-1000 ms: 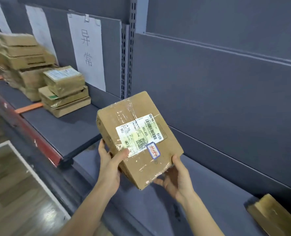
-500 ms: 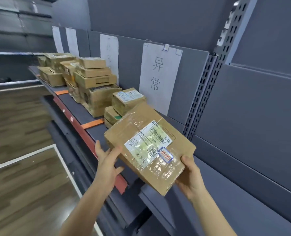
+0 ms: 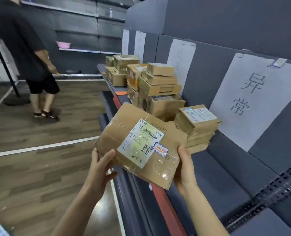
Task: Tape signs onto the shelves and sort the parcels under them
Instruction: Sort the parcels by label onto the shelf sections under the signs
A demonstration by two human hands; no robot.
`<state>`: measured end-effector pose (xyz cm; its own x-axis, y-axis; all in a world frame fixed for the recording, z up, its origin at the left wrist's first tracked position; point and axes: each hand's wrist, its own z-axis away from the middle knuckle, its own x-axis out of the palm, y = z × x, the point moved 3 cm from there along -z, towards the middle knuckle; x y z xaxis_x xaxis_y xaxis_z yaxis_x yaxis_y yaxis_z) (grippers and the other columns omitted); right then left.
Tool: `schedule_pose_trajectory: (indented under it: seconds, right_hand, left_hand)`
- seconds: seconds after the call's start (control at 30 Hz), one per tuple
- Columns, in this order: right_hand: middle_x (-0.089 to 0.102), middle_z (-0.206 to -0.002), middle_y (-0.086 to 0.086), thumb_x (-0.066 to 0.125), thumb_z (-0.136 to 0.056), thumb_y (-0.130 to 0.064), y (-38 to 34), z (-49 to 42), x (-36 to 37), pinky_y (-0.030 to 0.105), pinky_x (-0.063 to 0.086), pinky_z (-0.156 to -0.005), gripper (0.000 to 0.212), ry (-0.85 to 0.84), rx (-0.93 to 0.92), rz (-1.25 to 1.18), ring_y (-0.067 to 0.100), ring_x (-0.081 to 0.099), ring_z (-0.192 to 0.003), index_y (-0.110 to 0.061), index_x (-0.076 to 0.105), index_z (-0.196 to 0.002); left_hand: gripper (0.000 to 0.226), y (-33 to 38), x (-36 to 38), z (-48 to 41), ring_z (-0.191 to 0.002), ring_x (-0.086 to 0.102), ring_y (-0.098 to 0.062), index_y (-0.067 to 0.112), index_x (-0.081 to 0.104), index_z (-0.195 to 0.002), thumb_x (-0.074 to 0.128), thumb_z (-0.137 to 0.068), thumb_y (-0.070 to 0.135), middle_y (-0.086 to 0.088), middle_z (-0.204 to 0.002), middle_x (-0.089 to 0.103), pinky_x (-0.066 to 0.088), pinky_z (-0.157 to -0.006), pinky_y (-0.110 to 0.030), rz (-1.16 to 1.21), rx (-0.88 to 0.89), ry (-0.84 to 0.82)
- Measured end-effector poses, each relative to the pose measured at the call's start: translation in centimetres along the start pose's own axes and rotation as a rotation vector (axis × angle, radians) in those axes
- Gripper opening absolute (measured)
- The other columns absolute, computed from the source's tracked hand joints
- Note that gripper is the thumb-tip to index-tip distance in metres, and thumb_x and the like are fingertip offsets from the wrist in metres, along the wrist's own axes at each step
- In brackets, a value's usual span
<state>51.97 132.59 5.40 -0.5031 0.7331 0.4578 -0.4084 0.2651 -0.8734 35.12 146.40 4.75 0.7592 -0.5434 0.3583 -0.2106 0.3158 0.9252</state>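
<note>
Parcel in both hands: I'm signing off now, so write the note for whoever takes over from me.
Hands: left hand and right hand both grip the parcel, held label up at the front edge of the shelf.
Done: the nearest sign is taped up, with a small stack under it. The taller stacks sit further along by the next sign.
Left: set this parcel under its sign. Which sign it belongs to cannot be told from here.

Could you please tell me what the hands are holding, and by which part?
A parcel, in both hands: the left hand grips its left corner, the right hand its right edge.
</note>
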Motion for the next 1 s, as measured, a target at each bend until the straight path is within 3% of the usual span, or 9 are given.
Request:
schedule_pose_trajectory:
  seconds: [0.07,0.13,0.2,0.37,0.47,0.63,0.83,1.0]
  right_hand:
    - [0.065,-0.111,0.011,0.083,-0.050,-0.056,1.0,-3.1,1.9,0.043,0.051,-0.088,0.093,-0.024,0.007,0.019,0.027,0.063,-0.094,-0.011,0.050,-0.123]
    - [0.069,-0.103,0.005,0.081,-0.060,-0.032,1.7,-6.5,3.9,0.031,0.057,-0.070,0.068,-0.084,0.004,0.021,0.015,0.069,-0.084,-0.017,0.052,-0.119]
    - [0.071,-0.101,0.003,0.075,-0.059,-0.023,2.0,-9.8,6.3,0.027,0.056,-0.061,0.062,-0.152,-0.001,0.021,0.012,0.070,-0.080,-0.023,0.054,-0.118]
    - [0.071,-0.104,0.007,0.075,-0.053,-0.023,2.1,-18.6,12.5,0.031,0.057,-0.063,0.074,-0.206,0.001,0.003,0.017,0.070,-0.083,-0.022,0.054,-0.124]
    - [0.073,-0.097,0.003,0.069,-0.059,-0.017,2.5,-22.7,16.2,0.032,0.058,-0.064,0.059,-0.253,-0.008,0.009,0.016,0.070,-0.081,-0.022,0.056,-0.117]
    - [0.067,-0.116,0.011,0.087,-0.039,-0.034,5.0,-28.8,21.5,0.046,0.054,-0.086,0.102,-0.280,0.040,0.094,0.030,0.064,-0.104,-0.018,0.048,-0.132]
    - [0.069,-0.113,0.007,0.075,-0.053,-0.022,8.1,-37.5,28.3,0.040,0.057,-0.080,0.079,-0.190,0.018,0.066,0.027,0.066,-0.101,-0.025,0.048,-0.128]
    - [0.069,-0.110,0.006,0.070,-0.059,-0.020,11.0,-44.9,37.2,0.033,0.057,-0.067,0.072,-0.144,0.011,0.036,0.022,0.068,-0.092,-0.023,0.048,-0.127]
  left_hand:
    - [0.082,0.5,-1.6,-2.8,-0.088,0.059,-0.014,0.031,0.041,-0.115,0.065,-0.040,0.053,0.007,-0.099,0.063,0.043,-0.074,-0.037,-0.008,-0.003,0.035]
    - [0.079,1.1,-2.8,-6.2,-0.094,0.060,-0.017,0.033,0.042,-0.112,0.066,-0.041,0.054,0.005,-0.104,0.063,0.043,-0.077,-0.038,-0.021,-0.003,0.050]
    - [0.078,2.3,-3.6,-10.1,-0.094,0.060,-0.017,0.033,0.041,-0.111,0.067,-0.041,0.053,0.004,-0.104,0.062,0.043,-0.077,-0.038,-0.042,0.003,0.055]
    - [0.068,6.7,-5.4,-20.0,-0.088,0.055,-0.019,0.028,0.041,-0.100,0.068,-0.041,0.049,-0.002,-0.096,0.056,0.042,-0.074,-0.035,-0.068,0.049,0.046]
    - [0.070,8.3,-7.7,-24.4,-0.095,0.058,-0.019,0.029,0.043,-0.105,0.068,-0.042,0.049,-0.001,-0.104,0.058,0.043,-0.082,-0.039,-0.039,0.078,0.074]
    - [0.073,9.4,-11.9,-31.5,-0.090,0.057,-0.018,0.027,0.041,-0.103,0.067,-0.040,0.052,-0.001,-0.097,0.056,0.043,-0.075,-0.036,0.002,0.067,0.141]
    - [0.090,11.6,-16.5,-42.2,-0.099,0.060,-0.020,0.027,0.039,-0.119,0.066,-0.037,0.054,0.000,-0.111,0.061,0.043,-0.076,-0.035,-0.013,0.037,0.120]
    - [0.078,16.1,-22.9,-52.1,-0.092,0.063,-0.020,0.026,0.042,-0.110,0.072,-0.041,0.046,-0.005,-0.113,0.061,0.051,-0.080,-0.041,-0.022,0.032,0.104]
